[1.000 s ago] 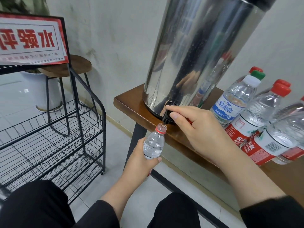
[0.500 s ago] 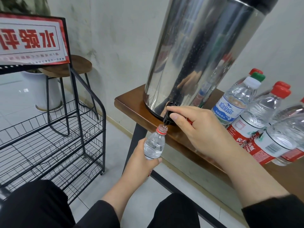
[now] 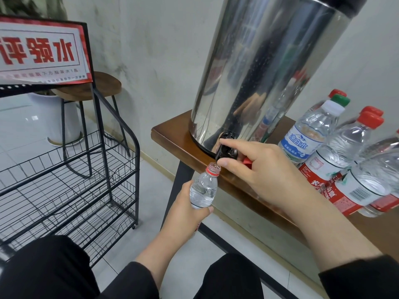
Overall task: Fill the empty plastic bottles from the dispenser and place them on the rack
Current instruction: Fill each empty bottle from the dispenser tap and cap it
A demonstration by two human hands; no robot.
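A tall steel dispenser stands on a wooden table. Its black tap juts over the table's front edge. My right hand has thumb and forefinger closed on the tap, with a red cap tucked under the fingers. My left hand grips a small uncapped plastic bottle upright, its mouth just below the tap, water partway up inside. The black wire rack stands to the left with bare shelves.
Several capped plastic bottles lie and stand crowded on the table right of the dispenser. A red-and-white sign tops the rack. A wooden stool and a white pot sit behind it. My dark-clad knees fill the bottom.
My right thumb has slid lower on the tap, down toward the bottle's mouth. The bottle and my left hand stay where they were.
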